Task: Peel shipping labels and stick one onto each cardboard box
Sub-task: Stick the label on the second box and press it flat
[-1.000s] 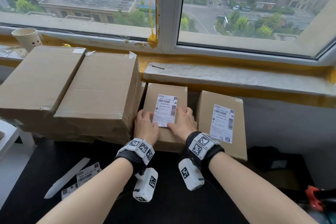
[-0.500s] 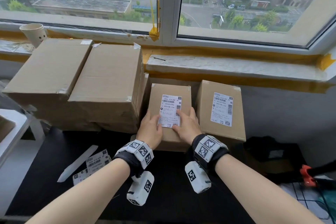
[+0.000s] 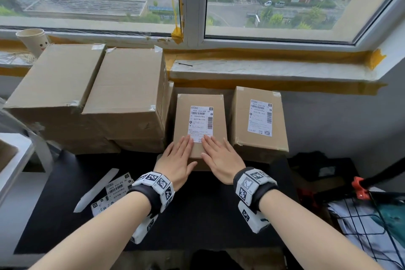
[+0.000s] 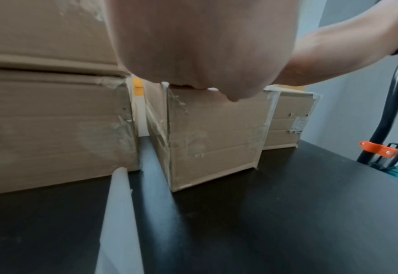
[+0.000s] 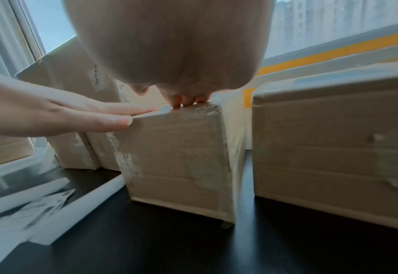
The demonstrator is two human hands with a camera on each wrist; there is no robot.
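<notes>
Currently left hand (image 3: 175, 161) and right hand (image 3: 221, 160), fingers flat and grasping nothing, press label (image 3: 201, 124) atop middle box (image 3: 198, 151); risk: uneven pressure leaves its lower edge lifting.

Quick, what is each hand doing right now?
Left hand: open, flat on the middle box, fingers at the shipping label.
Right hand: open, flat on the same box, holding nothing.

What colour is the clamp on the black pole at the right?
Orange clamp, clearest in the left wrist view.
</notes>
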